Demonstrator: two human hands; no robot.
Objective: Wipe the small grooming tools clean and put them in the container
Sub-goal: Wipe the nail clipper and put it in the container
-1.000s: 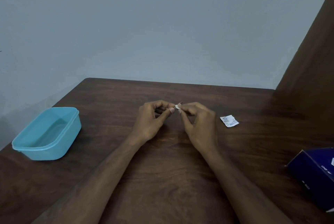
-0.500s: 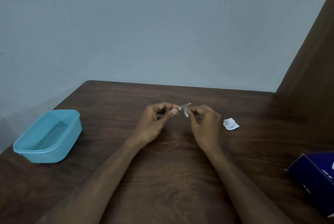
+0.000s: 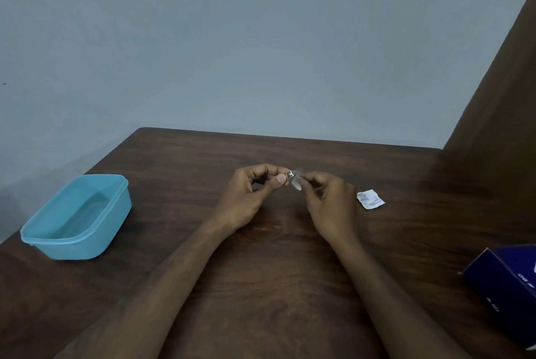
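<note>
Above the middle of the brown table, my left hand (image 3: 252,196) pinches a small shiny metal grooming tool (image 3: 290,175) between thumb and fingers; only its end shows. My right hand (image 3: 327,202) pinches a small pale wipe (image 3: 296,183) against that end. The hands nearly touch. A light blue plastic container (image 3: 77,215) stands open at the left of the table, with nothing visible inside.
A torn white wipe sachet (image 3: 370,199) lies right of my right hand. A dark blue box (image 3: 504,286) sits at the right edge. A brown panel (image 3: 499,92) rises at the right; a grey wall runs behind the table (image 3: 261,286).
My right hand has drawn the wipe slightly right along the tool, off its tip and back against it. The left hand has kept its hold. The camera view tilted a little.
</note>
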